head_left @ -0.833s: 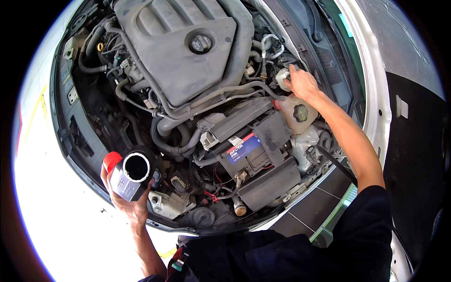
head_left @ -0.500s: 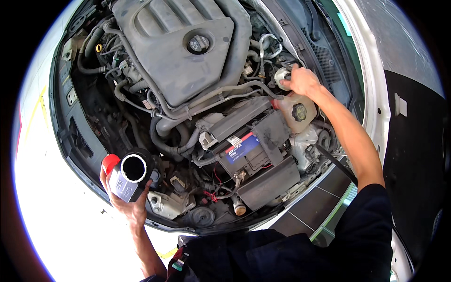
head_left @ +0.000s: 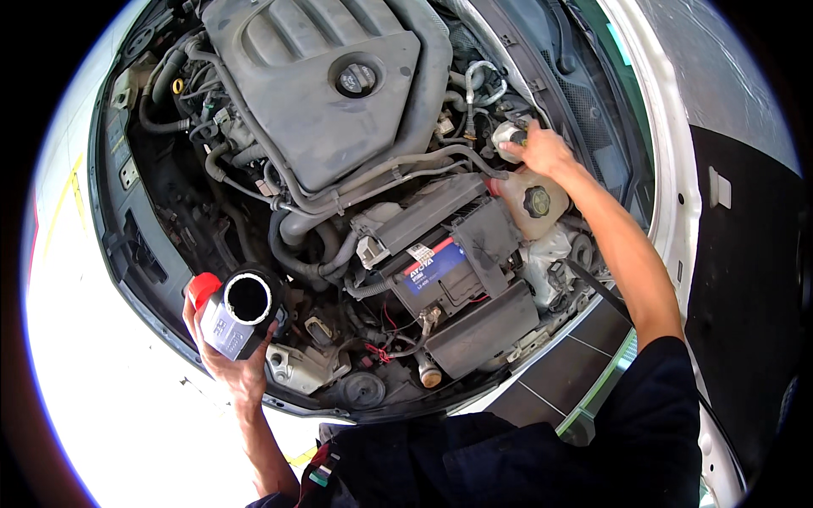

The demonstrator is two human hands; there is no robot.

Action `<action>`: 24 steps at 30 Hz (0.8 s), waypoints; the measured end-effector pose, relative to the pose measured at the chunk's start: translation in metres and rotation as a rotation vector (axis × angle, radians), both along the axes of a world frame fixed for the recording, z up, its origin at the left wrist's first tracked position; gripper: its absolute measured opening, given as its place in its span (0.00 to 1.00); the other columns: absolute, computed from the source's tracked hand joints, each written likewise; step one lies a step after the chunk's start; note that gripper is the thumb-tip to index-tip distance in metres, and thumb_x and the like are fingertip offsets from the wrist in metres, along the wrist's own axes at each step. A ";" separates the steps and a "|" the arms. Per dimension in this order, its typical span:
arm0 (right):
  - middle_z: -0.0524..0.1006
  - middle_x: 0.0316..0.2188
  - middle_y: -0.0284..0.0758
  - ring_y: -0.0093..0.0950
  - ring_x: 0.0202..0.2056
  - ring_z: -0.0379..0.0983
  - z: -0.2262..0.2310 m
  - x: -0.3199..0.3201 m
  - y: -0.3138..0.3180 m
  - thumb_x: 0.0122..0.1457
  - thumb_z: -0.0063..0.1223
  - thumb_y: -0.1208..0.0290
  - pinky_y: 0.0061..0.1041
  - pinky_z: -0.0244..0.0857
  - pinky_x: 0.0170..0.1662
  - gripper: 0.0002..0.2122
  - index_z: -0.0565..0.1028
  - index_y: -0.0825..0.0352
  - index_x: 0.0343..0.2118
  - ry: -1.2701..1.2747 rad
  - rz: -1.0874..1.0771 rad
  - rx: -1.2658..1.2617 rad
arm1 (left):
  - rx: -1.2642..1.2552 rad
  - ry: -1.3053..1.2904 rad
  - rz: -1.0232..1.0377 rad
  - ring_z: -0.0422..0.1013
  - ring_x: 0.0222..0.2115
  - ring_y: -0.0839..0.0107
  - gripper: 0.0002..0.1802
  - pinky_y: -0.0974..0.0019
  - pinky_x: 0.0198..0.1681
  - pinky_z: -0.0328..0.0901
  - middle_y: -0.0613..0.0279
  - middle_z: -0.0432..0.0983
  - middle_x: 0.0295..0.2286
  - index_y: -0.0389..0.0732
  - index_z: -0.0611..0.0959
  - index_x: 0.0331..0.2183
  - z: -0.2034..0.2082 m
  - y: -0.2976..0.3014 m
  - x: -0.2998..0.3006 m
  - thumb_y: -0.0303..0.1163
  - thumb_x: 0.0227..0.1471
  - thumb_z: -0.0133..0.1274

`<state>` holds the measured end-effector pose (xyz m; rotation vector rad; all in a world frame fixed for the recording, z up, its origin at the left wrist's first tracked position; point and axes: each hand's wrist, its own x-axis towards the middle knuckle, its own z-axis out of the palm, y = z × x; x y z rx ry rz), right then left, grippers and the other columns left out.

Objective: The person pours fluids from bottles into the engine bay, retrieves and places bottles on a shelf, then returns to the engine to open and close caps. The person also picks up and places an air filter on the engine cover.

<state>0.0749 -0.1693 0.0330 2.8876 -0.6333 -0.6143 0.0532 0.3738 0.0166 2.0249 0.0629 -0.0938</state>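
Observation:
Over the front left edge of the engine bay, my left hand (head_left: 230, 366) grips a dark bottle (head_left: 222, 328) with a pale label. Its wide round mouth, ringed in white, faces up and looks black inside. A red part (head_left: 202, 289), perhaps a cap, sits against the bottle's left side by my fingers. At the far right, my right hand (head_left: 544, 152) has its fingers closed round the top of a small whitish fluid reservoir (head_left: 508, 135). Those fingers hide much of its dark cap. Just below that wrist stands a translucent coolant tank (head_left: 542, 222) with a black cap (head_left: 537, 201).
A large grey engine cover (head_left: 339, 110) with an oil filler cap (head_left: 356, 79) fills the far middle. Nearer stands a car battery (head_left: 432, 284) with a blue label, among hoses and wires. The white fender edge (head_left: 673, 161) runs along the right.
The bottle in my left hand has shifted slightly right and tilted a little. My right hand stays at the small reservoir, its fingers turned slightly and its forearm moved a little left.

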 end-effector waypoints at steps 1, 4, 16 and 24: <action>0.73 0.40 0.54 0.51 0.45 0.72 -0.004 0.003 0.005 0.50 0.61 0.72 0.42 0.68 0.49 0.25 0.65 0.75 0.49 0.064 -0.011 0.000 | 0.017 -0.017 0.001 0.63 0.56 0.56 0.47 0.55 0.61 0.58 0.54 0.56 0.59 0.38 0.73 0.52 -0.001 0.001 0.001 0.39 0.27 0.75; 0.73 0.40 0.55 0.52 0.43 0.73 -0.008 -0.016 -0.002 0.51 0.63 0.68 0.44 0.67 0.47 0.26 0.64 0.74 0.49 -0.033 0.294 -0.034 | -0.088 0.028 0.002 0.63 0.56 0.56 0.47 0.55 0.61 0.58 0.53 0.56 0.59 0.38 0.73 0.51 0.006 -0.001 0.001 0.39 0.27 0.75; 0.68 0.47 0.45 0.47 0.49 0.68 -0.003 -0.014 0.012 0.41 0.64 0.81 0.39 0.68 0.51 0.26 0.67 0.69 0.45 -0.046 0.406 -0.082 | 0.007 -0.027 -0.033 0.63 0.55 0.56 0.44 0.56 0.60 0.58 0.53 0.57 0.58 0.38 0.75 0.49 0.002 0.000 0.002 0.37 0.27 0.75; 0.69 0.45 0.46 0.50 0.46 0.69 -0.020 -0.008 -0.002 0.43 0.62 0.82 0.42 0.69 0.47 0.25 0.68 0.68 0.47 -0.114 -0.074 -0.040 | -0.002 -0.024 -0.037 0.63 0.55 0.56 0.43 0.56 0.60 0.58 0.53 0.58 0.58 0.38 0.75 0.48 0.006 0.000 0.003 0.36 0.26 0.75</action>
